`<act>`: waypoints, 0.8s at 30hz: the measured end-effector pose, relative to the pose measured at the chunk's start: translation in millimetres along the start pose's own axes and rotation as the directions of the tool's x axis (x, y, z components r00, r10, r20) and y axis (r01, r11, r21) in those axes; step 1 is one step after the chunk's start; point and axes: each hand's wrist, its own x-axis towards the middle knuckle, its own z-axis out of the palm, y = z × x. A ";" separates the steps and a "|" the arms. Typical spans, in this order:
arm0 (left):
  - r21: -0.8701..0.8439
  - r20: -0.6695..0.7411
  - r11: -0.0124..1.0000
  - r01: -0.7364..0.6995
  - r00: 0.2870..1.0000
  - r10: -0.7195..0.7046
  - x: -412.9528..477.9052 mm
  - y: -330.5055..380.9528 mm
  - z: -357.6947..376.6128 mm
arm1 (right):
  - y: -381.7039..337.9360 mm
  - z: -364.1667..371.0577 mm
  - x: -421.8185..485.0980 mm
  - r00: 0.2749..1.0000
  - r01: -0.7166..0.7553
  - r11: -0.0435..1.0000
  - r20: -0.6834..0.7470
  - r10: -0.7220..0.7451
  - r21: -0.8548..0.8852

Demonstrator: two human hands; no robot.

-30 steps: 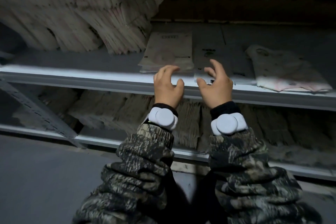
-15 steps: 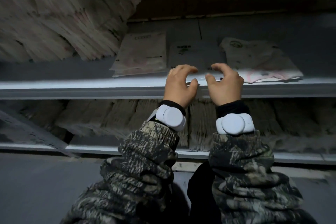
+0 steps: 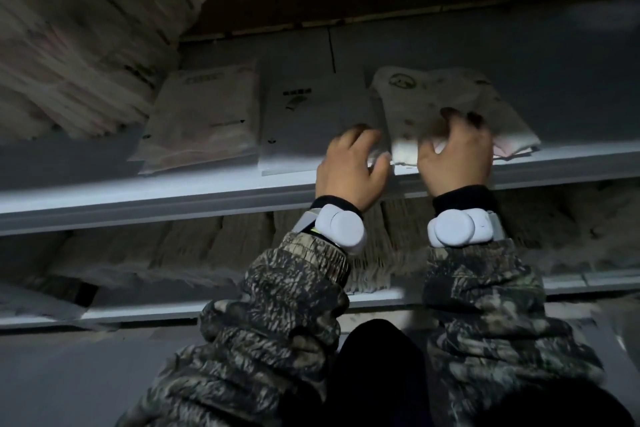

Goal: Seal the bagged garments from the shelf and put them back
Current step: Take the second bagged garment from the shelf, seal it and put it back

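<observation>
A bagged garment [image 3: 446, 97], pale with small prints and a round logo, lies at the right of the grey shelf [image 3: 207, 191]. My right hand [image 3: 457, 156] curls over its near edge, thumb at the white folded rim. At the garment's near left corner my left hand [image 3: 349, 170] has bent fingers on top and the thumb against the edge. Motion blur hides the fingertips. A flat grey bag [image 3: 311, 121] lies just left of it, and a sealed pale pack [image 3: 204, 118] lies further left.
Tall leaning stacks of bagged garments [image 3: 79, 45] fill the shelf's left side. A lower shelf [image 3: 242, 246] holds upright rows of packs. A dark board [image 3: 381, 3] backs the shelf. Grey floor [image 3: 86, 378] lies below left.
Both hands moved right along the shelf edge and forward onto the right-hand bagged garment. They hovered over the shelf lip before; now they hold the garment's near edge.
</observation>
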 end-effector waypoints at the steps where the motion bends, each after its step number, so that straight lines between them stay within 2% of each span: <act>1: 0.072 0.003 0.997 0.024 1.000 -0.024 0.2 2.3 4.0 | 2.5 0.2 1.8 1.000 -0.005 0.999 -0.016 0.005 -0.033; 4: 0.270 -0.025 0.963 -0.014 0.999 0.021 -3.0 8.5 15.0 | 5.9 1.0 4.0 0.998 -0.006 0.994 -0.060 0.000 -0.105; 7: 0.355 -0.046 0.934 -0.052 0.996 0.073 -3.9 5.6 21.2 | 11.9 1.1 7.7 0.999 0.014 0.988 -0.045 -0.021 -0.152; 13: 0.393 -0.069 0.918 -0.052 0.994 0.086 -3.3 4.1 23.9 | 24.7 2.3 18.6 0.999 0.036 0.970 0.023 -0.031 -0.239; 17: 0.407 -0.060 0.911 -0.067 0.993 0.099 -4.4 2.4 24.0 | 33.7 2.5 24.4 0.999 0.040 0.954 0.015 -0.038 -0.296; 21: 0.407 -0.042 0.911 -0.071 0.994 0.097 -4.4 2.6 23.0 | 41.2 -1.6 27.7 1.000 -0.020 0.939 -0.024 0.012 -0.343; 24: 0.401 -0.043 0.914 -0.059 0.996 0.083 -3.9 2.2 23.7 | 50.7 -9.8 30.5 0.990 -0.135 0.934 -0.079 0.115 -0.330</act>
